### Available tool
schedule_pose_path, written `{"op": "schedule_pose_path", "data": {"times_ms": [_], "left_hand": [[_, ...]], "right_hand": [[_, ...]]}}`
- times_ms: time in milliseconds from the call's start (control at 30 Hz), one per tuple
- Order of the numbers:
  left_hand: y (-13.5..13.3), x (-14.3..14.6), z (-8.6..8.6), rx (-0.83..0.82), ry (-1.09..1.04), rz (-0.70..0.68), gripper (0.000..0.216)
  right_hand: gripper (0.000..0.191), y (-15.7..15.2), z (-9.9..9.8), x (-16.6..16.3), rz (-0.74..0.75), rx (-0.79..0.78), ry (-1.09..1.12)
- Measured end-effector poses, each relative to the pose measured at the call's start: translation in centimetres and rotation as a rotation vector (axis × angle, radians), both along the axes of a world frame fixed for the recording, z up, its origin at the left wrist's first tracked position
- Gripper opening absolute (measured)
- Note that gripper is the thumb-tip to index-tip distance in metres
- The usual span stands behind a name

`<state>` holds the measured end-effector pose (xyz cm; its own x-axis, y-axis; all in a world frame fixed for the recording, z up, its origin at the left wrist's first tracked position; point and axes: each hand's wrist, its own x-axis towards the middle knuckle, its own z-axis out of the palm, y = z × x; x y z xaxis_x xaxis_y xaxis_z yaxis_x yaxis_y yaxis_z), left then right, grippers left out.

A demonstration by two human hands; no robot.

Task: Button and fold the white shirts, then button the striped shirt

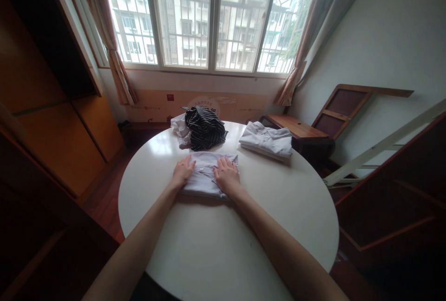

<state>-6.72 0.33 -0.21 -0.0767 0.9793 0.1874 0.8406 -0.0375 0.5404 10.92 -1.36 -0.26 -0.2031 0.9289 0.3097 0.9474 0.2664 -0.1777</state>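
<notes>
A light grey-lavender shirt, folded into a rectangle with a button showing near its middle, lies on the white round table. My left hand rests on the shirt's left side, fingers stretched forward over the cloth. On its right part lies my right hand, palm down with the fingers spread. Both hands press flat on top and hold nothing. Just beyond the shirt sits a crumpled black striped garment, with a rumpled whitish cloth beside it on the left.
A stack of folded pale shirts lies at the table's far right. Behind it stands a low wooden stool or bench. A white metal ladder-like frame leans on the right. Orange cabinets line the left, and a barred window is ahead.
</notes>
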Motion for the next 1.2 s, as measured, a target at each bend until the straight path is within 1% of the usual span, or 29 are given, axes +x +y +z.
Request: {"op": "schedule_pose_path", "data": {"times_ms": [100,200,267,400,467,533,600,733,833,1033,1200], "left_hand": [[-0.3,-0.9,0.7,-0.005,-0.162,0.071,0.048],[-0.6,-1.5,1.1,-0.04,-0.377,0.116,0.055],[-0.8,-1.7,1.2,-0.102,-0.56,0.049,0.056],[-1.7,-1.5,1.5,-0.335,-0.883,-0.25,0.051],[-2.2,-1.4,1.6,-0.412,-0.965,-0.299,0.05],[-2.3,-1.3,1.7,-0.42,-0.973,-0.277,0.05],[-2.2,-1.3,1.5,-0.371,-0.93,-0.246,0.049],[-1.8,-1.1,1.1,-0.233,-0.826,-0.227,0.049],[-1.8,-1.1,1.1,-0.225,-0.805,-0.213,0.049],[-2.4,-1.3,1.5,-0.272,-0.874,-0.24,0.049],[-1.9,-1.2,0.9,-0.293,-1.028,-0.235,0.049]], "right_hand": [[0.046,0.0,0.0,0.0,0.001,-0.002,0.003],[0.046,-0.1,0.0,0.1,0.011,-0.001,0.007],[0.046,-0.1,0.0,0.1,0.017,0.003,0.01],[0.046,-0.1,0.0,0.1,0.025,-0.001,0.015],[0.045,-0.1,0.1,0.2,0.028,-0.003,0.017],[0.045,-0.1,0.1,0.2,0.027,-0.007,0.018],[0.045,0.0,0.2,0.2,0.026,-0.014,0.017],[0.045,-0.1,0.3,0.2,0.024,-0.024,0.018],[0.044,-0.1,0.3,0.3,0.03,-0.012,0.027],[0.044,-0.2,0.2,0.5,0.048,-0.001,0.043],[0.041,-0.3,0.3,0.7,0.069,-0.008,0.059]]}}
